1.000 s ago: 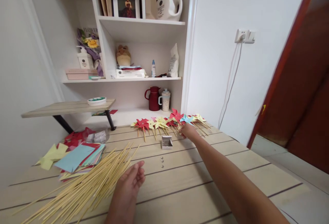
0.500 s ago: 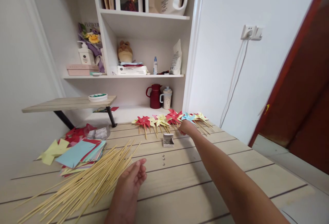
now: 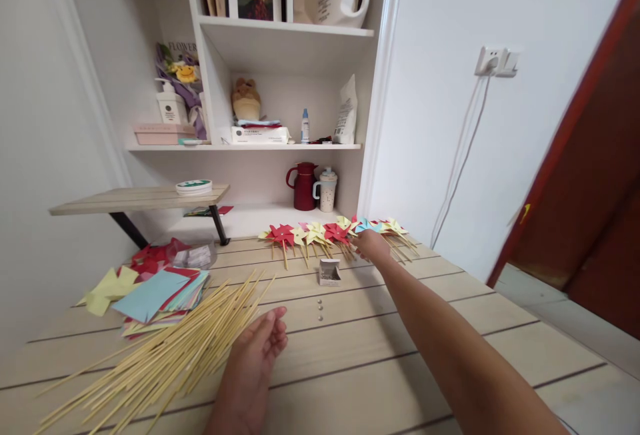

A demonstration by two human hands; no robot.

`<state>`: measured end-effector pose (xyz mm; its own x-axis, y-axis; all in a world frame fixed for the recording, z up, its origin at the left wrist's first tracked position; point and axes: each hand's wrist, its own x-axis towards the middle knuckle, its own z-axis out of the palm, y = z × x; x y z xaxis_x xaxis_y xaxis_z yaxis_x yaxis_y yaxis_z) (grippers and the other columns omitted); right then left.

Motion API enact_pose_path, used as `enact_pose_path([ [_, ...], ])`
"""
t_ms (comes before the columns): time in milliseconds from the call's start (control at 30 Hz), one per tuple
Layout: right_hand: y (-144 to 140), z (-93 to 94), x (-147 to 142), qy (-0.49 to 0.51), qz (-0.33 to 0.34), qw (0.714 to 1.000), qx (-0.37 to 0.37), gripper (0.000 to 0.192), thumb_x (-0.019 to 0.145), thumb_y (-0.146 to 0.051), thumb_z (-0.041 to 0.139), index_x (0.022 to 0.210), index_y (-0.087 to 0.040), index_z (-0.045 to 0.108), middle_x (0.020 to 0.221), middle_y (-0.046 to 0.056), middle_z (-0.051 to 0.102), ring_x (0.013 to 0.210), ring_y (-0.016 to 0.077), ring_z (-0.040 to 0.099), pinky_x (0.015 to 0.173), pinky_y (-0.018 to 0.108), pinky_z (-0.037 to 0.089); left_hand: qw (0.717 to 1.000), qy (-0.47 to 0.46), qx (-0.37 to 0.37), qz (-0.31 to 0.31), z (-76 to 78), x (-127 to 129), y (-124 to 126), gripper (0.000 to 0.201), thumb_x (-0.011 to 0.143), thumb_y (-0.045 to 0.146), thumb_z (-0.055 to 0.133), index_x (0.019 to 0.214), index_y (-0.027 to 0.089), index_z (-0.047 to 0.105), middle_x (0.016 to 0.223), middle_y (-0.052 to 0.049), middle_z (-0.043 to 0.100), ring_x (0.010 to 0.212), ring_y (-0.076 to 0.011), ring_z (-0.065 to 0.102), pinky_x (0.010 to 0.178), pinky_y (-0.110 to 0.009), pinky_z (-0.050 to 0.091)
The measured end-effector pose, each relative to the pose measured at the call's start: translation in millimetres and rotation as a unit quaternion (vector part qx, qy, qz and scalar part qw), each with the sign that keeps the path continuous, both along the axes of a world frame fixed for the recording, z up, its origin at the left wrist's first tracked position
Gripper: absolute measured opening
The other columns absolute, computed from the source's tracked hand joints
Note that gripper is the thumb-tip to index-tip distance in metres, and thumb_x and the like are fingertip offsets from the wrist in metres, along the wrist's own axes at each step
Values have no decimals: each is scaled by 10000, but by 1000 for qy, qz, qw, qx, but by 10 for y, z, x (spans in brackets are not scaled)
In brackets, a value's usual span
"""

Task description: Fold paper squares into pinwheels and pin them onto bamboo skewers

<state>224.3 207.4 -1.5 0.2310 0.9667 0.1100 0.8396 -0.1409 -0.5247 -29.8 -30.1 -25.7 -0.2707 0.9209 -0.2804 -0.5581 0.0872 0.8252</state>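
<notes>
Your right hand (image 3: 373, 246) reaches to the far row of red, yellow and blue paper pinwheels on thin sticks (image 3: 334, 232), lined up flat with their sticks pointing toward you. Its fingers are hidden behind the knuckles, so I cannot tell whether they grip. Your left hand (image 3: 260, 350) rests nearby, released, beside the loose pile of bamboo skewers (image 3: 165, 355).
</notes>
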Motion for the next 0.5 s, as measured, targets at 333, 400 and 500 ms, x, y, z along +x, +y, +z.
enact_pose_path([
  [333,-468,121,-235,304,55,937,160,438,929,-543,484,773,-155,613,542,0,547,470,134,507,454,253,400,1000,-10,19,-2,-63,-16,24,150,773,169,760,894,84,777,722,-67,667,651,-109,605,655,-218,526],
  [400,-669,105,-368,355,97,913,174,457,874,-608,511,730,-180,582,500,-25,494,423,114,424,418,247,342,999,-9,32,-11,-77,-13,16,182,763,203,772,902,86,778,719,-61,663,654,-108,604,664,-222,516],
  [500,-988,36,-582,406,157,885,163,450,814,-630,571,755,-185,598,495,-44,450,417,102,369,401,236,292,999,-6,39,-14,-103,-11,8,246,718,264,811,891,92,779,713,-51,657,647,-103,592,671,-228,497],
])
